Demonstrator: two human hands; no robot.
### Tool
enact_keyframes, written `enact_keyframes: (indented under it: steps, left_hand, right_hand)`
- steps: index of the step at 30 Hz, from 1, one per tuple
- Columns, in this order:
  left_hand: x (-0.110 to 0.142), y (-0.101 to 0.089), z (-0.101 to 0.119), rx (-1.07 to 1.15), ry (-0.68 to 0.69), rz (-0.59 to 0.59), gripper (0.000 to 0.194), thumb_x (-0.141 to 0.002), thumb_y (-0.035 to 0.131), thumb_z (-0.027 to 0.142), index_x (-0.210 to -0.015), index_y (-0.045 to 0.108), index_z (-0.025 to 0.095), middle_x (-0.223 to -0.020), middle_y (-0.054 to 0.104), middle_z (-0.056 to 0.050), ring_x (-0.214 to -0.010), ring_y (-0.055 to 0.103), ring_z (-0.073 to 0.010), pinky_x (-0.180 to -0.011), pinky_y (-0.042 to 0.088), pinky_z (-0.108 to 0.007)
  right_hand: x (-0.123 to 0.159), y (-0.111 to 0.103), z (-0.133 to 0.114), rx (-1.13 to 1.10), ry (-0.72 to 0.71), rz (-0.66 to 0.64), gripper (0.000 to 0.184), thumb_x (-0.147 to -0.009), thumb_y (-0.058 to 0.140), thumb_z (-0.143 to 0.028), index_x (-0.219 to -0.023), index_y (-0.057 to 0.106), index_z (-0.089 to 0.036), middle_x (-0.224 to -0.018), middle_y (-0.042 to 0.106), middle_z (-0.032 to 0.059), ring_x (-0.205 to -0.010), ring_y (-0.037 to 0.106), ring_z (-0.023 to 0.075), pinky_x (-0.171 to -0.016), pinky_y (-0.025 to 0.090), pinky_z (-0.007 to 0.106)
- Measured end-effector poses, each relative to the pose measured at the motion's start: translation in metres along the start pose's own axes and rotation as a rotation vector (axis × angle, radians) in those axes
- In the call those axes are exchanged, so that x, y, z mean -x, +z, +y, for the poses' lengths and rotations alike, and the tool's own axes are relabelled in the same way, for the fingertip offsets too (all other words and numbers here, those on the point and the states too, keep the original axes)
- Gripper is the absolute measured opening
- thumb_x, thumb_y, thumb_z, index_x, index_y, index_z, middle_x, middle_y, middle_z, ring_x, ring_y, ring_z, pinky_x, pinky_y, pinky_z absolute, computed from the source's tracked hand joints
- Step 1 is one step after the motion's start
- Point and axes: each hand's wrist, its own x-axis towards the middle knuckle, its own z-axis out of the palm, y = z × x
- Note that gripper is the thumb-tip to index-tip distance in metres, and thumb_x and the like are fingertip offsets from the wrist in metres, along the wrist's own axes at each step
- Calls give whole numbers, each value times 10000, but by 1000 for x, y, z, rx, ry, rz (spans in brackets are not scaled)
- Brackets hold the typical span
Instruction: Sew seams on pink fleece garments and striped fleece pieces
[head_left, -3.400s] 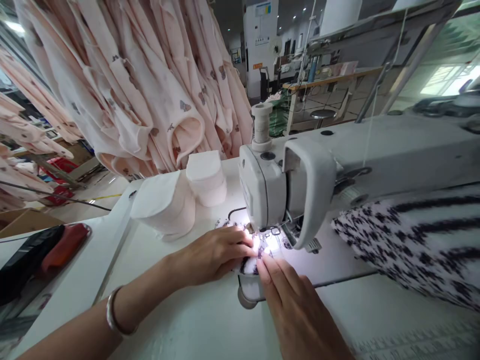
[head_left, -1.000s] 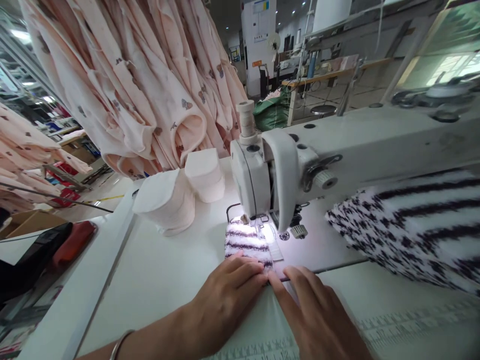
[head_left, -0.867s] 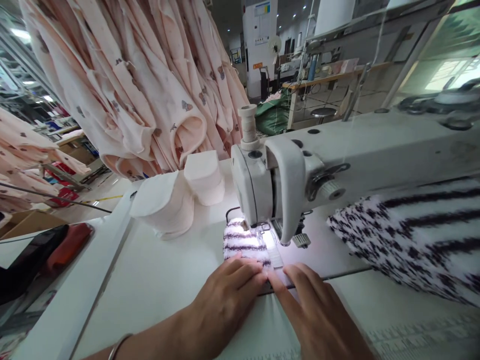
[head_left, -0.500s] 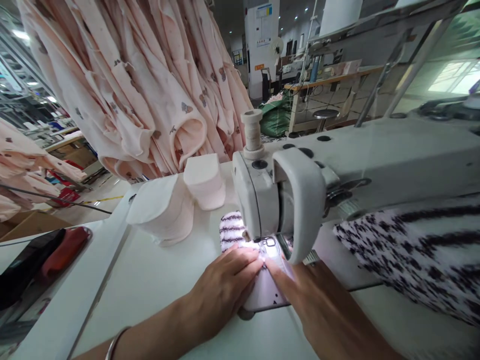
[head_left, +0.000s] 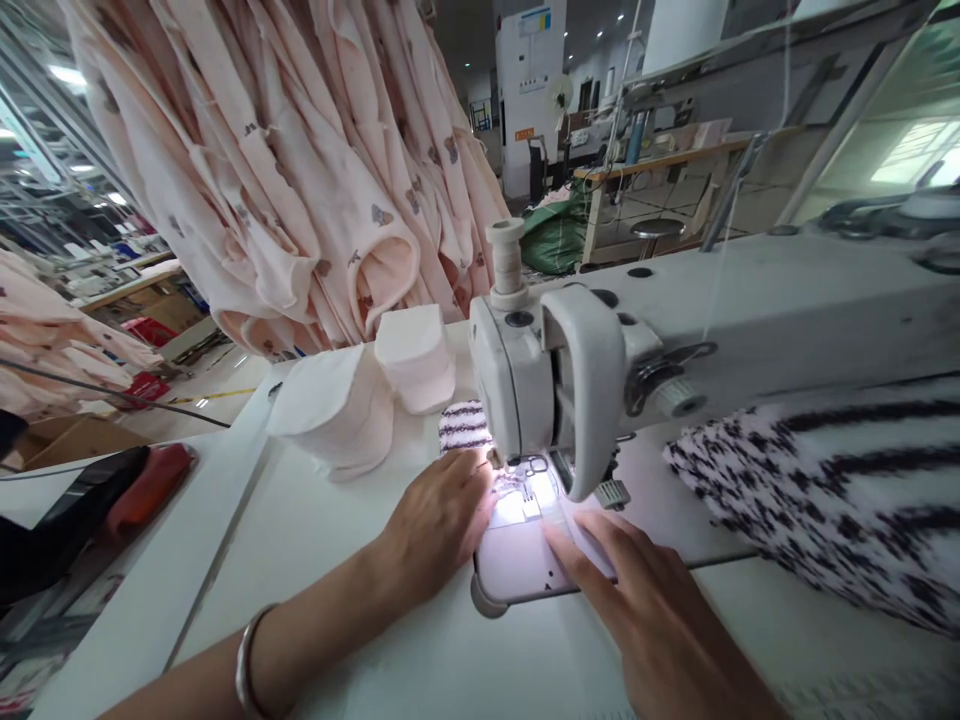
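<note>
A small fuzzy fabric piece (head_left: 463, 424) with dark and white stripes lies left of the needle area of a white sewing machine (head_left: 517, 390). My left hand (head_left: 435, 515) has its fingers pressed together on the near edge of that piece; its fingertips are partly hidden beside the presser foot. My right hand (head_left: 649, 600) rests on the machine's lit metal bed (head_left: 517, 570), fingers stretched out and apart, holding nothing. Its index fingertip is just in front of the needle plate. To the right lies a larger striped and speckled fuzzy cloth (head_left: 817, 480).
Two stacks of white cut pieces, a larger stack (head_left: 330, 410) and a smaller stack (head_left: 415, 355), stand left of the machine head. Pale pink garments (head_left: 300, 180) hang behind the table. A red and black item (head_left: 142, 490) sits at the far left. Ruler markings show at lower right.
The striped piece has shifted away from me, past the needle area. My left hand has followed it forward and left. My right hand has drawn back from the needle, leaving the plate uncovered.
</note>
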Motion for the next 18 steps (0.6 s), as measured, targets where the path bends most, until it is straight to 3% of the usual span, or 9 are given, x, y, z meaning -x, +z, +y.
enact_keyframes:
  steps: [5,9,15,18]
  left_hand:
    - [-5,-2,10,-128,-64,-139,164,-780,425,2,-776,515,140,-772,544,-75,-721,518,-208,-634,486,-332]
    - [-9,-4,24,-174,-103,-201,114,-756,501,10,-782,549,111,-768,547,-87,-710,528,-219,-631,486,-336]
    - [-24,0,14,-152,-222,-217,165,-835,443,60,-742,564,119,-795,578,-115,-773,564,-245,-555,451,-305]
    - [-16,-8,11,-71,-274,-187,151,-832,447,57,-773,567,128,-869,602,-113,-832,572,-233,-605,459,-294]
  right_hand:
    - [10,1,-1,48,-18,-6,634,-741,292,56,-1273,484,-230,-1231,486,91,-1160,441,211,-835,423,346]
    - [11,3,-6,77,-34,58,592,-758,284,54,-1232,513,-217,-1202,520,89,-1138,467,209,-833,401,350]
    - [12,10,-13,38,54,84,600,-794,212,70,-1233,487,-231,-1225,510,84,-1170,446,225,-838,390,390]
    - [12,5,-24,-8,84,140,430,-876,257,-25,-1193,499,-186,-1167,524,111,-1125,468,248,-857,400,408]
